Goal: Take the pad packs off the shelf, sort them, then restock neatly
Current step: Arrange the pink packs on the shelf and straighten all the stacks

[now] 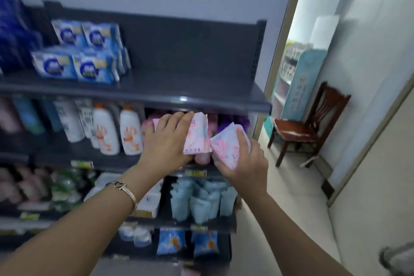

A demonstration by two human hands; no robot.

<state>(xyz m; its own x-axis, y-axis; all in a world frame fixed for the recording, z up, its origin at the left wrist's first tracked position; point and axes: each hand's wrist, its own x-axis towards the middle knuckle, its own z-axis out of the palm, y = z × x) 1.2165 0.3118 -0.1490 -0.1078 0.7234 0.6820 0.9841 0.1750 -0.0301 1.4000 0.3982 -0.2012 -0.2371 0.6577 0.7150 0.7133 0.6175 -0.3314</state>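
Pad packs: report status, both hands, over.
Left hand grips pink pack. Right hand grips pale blue pack, tilted, beside it. Upper shelf edge close above left hand.

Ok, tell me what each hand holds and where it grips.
Left hand grips a pink pad pack, fingers curled over its top edge. Right hand grips a paler pack by its right side.

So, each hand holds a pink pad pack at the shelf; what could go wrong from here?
1. The left hand grips its pink plastic pad pack beside a white plastic bottle with orange print; the wrist might tip the bottle.
2. The right hand holds the pink-and-white pad pack in front of the grey metal shelf unit; a slip could drop it.
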